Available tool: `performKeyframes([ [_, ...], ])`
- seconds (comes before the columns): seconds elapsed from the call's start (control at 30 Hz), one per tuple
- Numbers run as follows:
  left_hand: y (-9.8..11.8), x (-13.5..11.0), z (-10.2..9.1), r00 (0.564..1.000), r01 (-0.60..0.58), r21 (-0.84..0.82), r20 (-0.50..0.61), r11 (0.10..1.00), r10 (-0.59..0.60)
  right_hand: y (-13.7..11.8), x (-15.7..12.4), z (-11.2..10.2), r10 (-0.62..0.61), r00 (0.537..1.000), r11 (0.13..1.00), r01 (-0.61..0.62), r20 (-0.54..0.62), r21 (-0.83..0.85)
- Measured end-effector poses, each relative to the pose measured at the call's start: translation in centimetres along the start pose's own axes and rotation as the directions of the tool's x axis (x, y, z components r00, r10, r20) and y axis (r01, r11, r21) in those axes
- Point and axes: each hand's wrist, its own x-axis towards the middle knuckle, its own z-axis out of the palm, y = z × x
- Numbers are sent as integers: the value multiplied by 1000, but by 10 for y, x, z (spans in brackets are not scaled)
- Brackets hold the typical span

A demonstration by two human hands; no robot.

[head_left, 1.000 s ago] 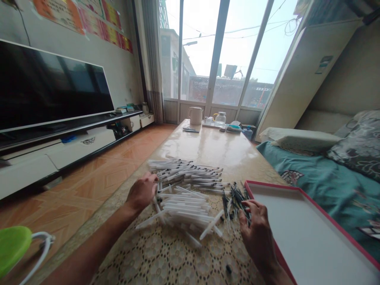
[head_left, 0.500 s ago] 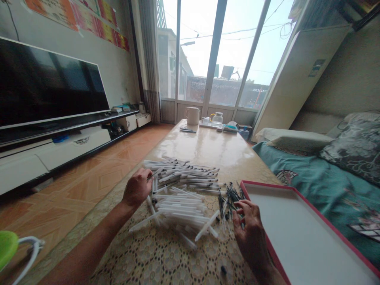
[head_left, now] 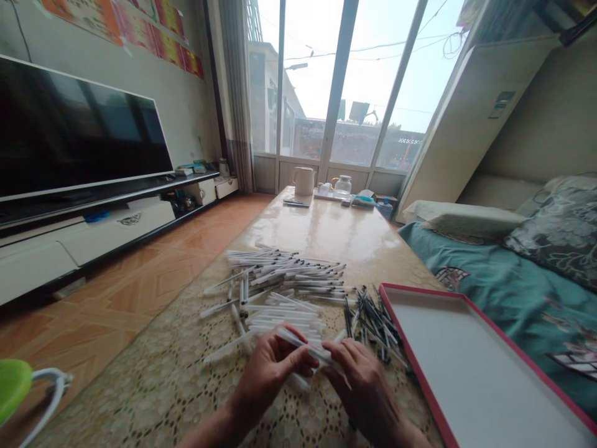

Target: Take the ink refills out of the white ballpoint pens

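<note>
My left hand (head_left: 268, 367) pinches a white pen barrel (head_left: 291, 338), which slants down to the right above the near side of the piles. At the barrel's right end, the fingers of my right hand (head_left: 368, 382) are closed together; what they hold is hidden and blurred. Just beyond both hands lies a heap of white pen barrels (head_left: 284, 318). Farther back, white pens with dark ends (head_left: 303, 272) are spread in a wide pile. Thin dark pen refills (head_left: 373, 314) lie jumbled to the right, near the box.
A shallow white box with a pink-red rim (head_left: 422, 288) lies on the table's right side. The patterned table (head_left: 321, 230) carries a pitcher (head_left: 303, 181) and a glass jar (head_left: 343, 185) at its far end. A sofa (head_left: 504, 292) borders the right.
My left hand has come from the pen pile to the near middle. My right hand has left the dark refills and moved left, meeting it at a barrel.
</note>
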Motion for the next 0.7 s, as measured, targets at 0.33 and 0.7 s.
performKeyframes([
  [0.33, 7, 6, -34, 920, -366, 694, 169, 620, 355, 12, -6, 0, 71, 993, 997, -70, 93, -10],
  [0.7, -12, -1, -24, 872, -469, 833, 385, 292, 302, 3, -10, 1, 74, 973, 994, -56, 218, -90],
])
